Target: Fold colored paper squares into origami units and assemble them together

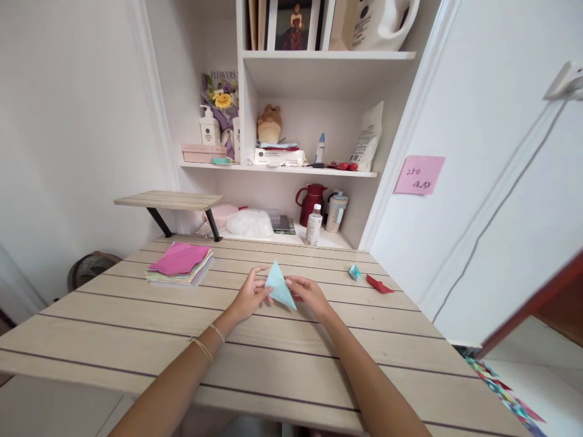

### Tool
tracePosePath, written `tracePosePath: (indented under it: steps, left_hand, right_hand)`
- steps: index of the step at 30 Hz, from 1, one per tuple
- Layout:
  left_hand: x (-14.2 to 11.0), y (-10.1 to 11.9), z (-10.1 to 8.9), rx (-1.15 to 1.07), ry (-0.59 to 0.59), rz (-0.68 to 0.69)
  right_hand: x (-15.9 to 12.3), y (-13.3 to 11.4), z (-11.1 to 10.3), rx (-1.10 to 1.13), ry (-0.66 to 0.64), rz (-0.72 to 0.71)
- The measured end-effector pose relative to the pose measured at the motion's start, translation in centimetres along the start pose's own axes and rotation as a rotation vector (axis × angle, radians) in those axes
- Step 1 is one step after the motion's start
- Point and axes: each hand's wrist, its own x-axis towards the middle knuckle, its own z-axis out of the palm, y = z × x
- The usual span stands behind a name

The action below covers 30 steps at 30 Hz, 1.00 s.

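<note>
Right of the paper stack (pixel 180 260), I'm holding the folded blue paper (pixel 279 287) — my left hand (pixel 247 297) is pinching its left corner, my right hand (pixel 312 296) gripping its long edge, which is slanting rightward toward me.

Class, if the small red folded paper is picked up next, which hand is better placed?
Probably the right hand: it is nearer the small red folded paper. The left hand is farther left, and both hold the light-blue paper triangle.
</note>
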Motion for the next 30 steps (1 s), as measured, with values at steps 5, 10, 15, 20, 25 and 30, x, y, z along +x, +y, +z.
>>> tracePosePath:
  steps: [5,10,15,20,25,30]
  left_hand:
    - [0.1,-0.5,0.0,-0.007,-0.022,-0.035]
    - [0.2,-0.7,0.0,-0.081,-0.038,-0.102]
    - [0.0,-0.6,0.0,-0.131,-0.057,-0.113]
    - [0.0,-0.5,0.0,-0.118,-0.061,-0.101]
    - [0.1,-0.6,0.0,-0.146,-0.046,-0.104]
    - [0.1,-0.7,-0.1,-0.152,-0.047,-0.107]
  right_hand:
    - [-0.2,0.0,0.2,-0.154,0.000,-0.055]
    - [-0.4,-0.4,0.8,-0.138,0.047,-0.061]
    - [-0.6,-0.4,1.3,0.051,0.010,0.021]
    - [-1.2,-0.9,1.6,0.249,-0.159,0.167]
    - [-1.8,-1.5,1.4,0.287,-0.239,0.221]
    - [-1.7,-1.2,1.2,0.261,-0.196,0.253]
